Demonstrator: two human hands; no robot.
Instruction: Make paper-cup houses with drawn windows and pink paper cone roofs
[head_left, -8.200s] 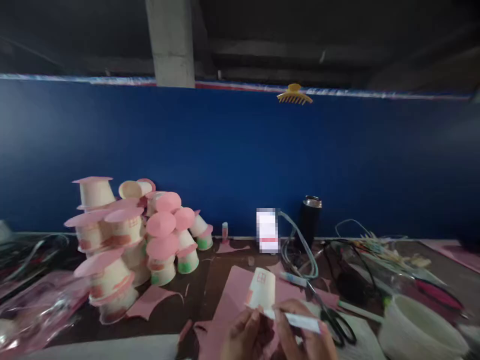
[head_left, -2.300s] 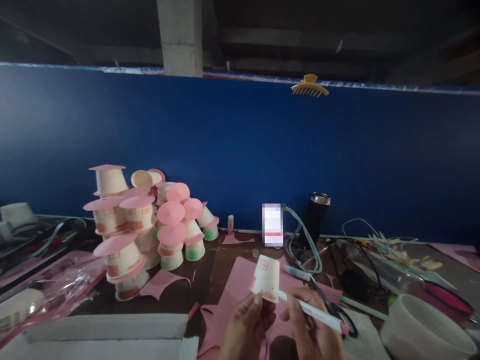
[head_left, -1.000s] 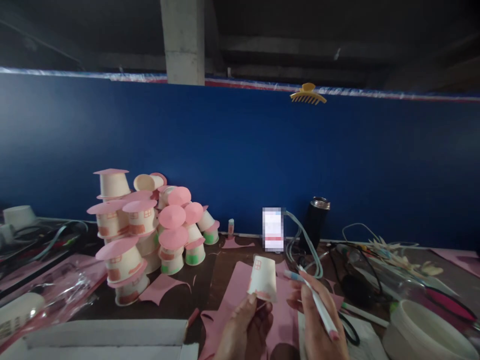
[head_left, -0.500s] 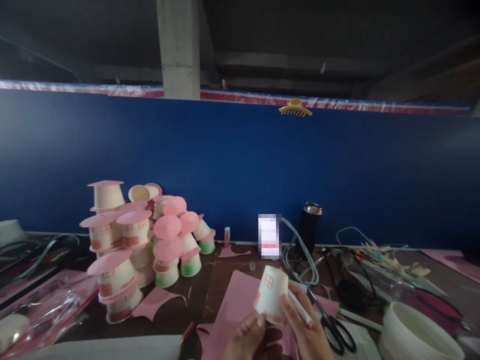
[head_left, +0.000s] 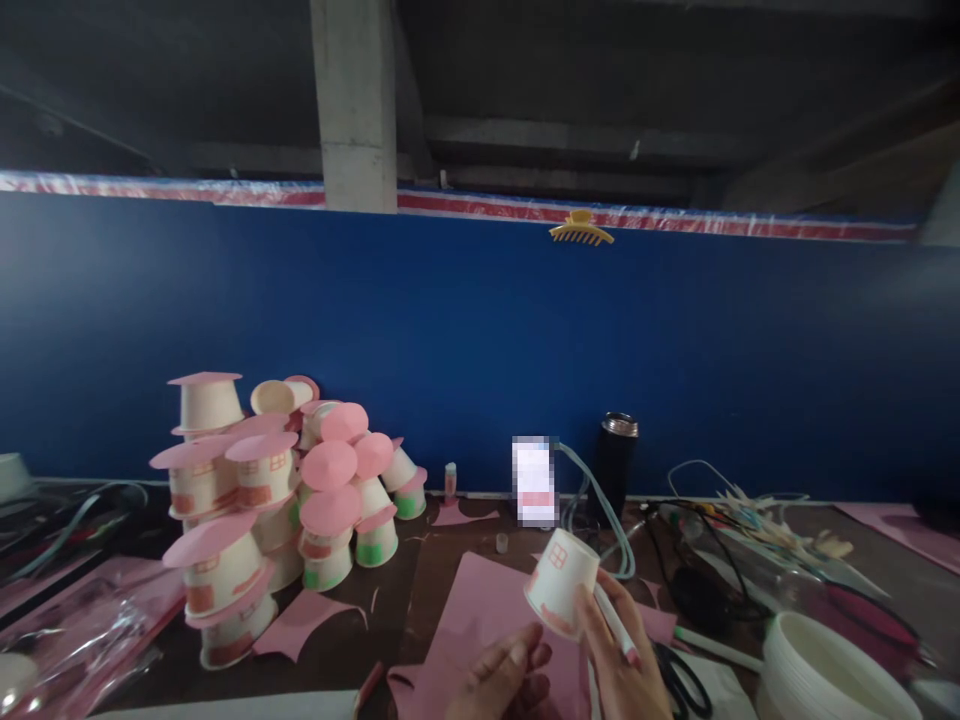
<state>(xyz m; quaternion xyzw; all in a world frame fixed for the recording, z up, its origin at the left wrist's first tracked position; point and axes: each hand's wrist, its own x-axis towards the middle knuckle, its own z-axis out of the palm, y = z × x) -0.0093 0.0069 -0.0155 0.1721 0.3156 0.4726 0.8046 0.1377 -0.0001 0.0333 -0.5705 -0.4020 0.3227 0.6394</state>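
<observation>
My right hand [head_left: 624, 640] grips a white paper cup [head_left: 567, 578] with a red window and red patches drawn on it; the cup is upside down and tilted. Between the fingers of that same hand sits a white marker [head_left: 615, 622] with a pink end. My left hand [head_left: 504, 672] is just below and left of the cup, apart from it, its fingers curled and partly spread with nothing seen in them. Under both hands lies a pink paper sheet [head_left: 472, 620] on the dark table [head_left: 427, 590].
Stacked cups with pink roofs [head_left: 225, 560] stand at left. A phone [head_left: 535, 480], black bottle [head_left: 616, 470] and cables are behind. Black scissors [head_left: 686, 685], a green-tipped marker [head_left: 716, 648] and nested white cups [head_left: 817, 670] lie at right. Pink scraps [head_left: 307, 618] lie around.
The cup has moved right in my right hand and tilted more. My left hand has come away from the cup's rim. The view has shifted slightly.
</observation>
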